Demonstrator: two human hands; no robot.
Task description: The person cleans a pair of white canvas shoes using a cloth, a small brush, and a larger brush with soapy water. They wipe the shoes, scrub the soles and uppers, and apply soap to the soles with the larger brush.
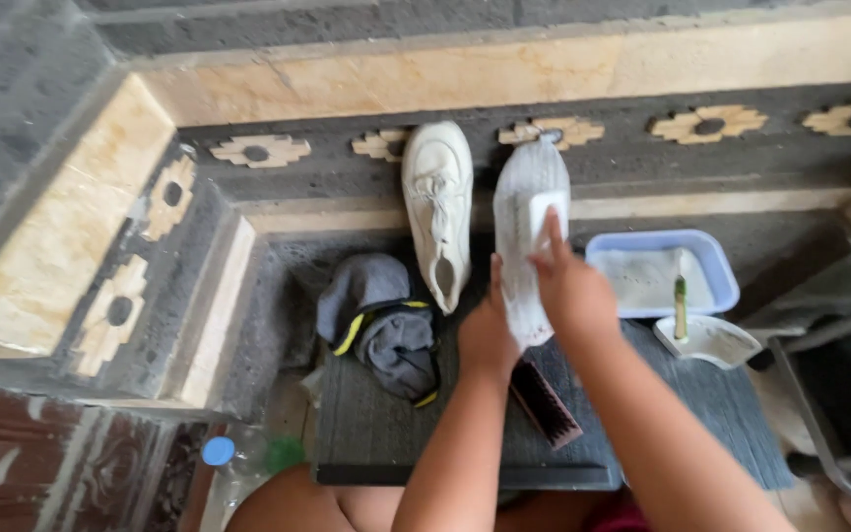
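While the right hand (571,286) presses a small white rectangular block, prob. a sponge or eraser pad (545,212), against the pale upturned sole of a white sneaker (527,236), fingers are curled over the block's near end, closed on it w/ the thumb side hidden. Left hand (488,335) sits at 7 o'clock from that grip, wrapped round the heel end of the same shoe, steadying it; how tight the fingers close I can't tell, since the palm faces away. Shoe lies sole-up, toe toward 12 o'clock, resting on the dark stone ledge.

Judging by this, the step in hand is scrubbing the sole, approx. mid-length. Next move prob. calls for firm strokes along the tread while the heel stays pinned, plus fresh water from the tub when the block dries.

Outward count:
- 2 sneakers: the held one, and a cream lace-up sneaker (438,207) upright at 10 o'clock, just beside it.
- 1 dark-bristled wooden scrub brush (547,404) at 6 o'clock, on the dark ribbed mat (376,433).
- 1 grey cloth w/ yellow-and-black trim (382,320) at 9 o'clock.
- 1 blue-rimmed plastic tub of cloudy water (711,254) at 3 o'clock.
- 1 small white dish (711,343) at 4 o'clock, w/ a green-handled toothbrush (681,300) leaning across it.
- 1 clear bottle w/ blue cap (219,451) at 8 o'clock, well apart.
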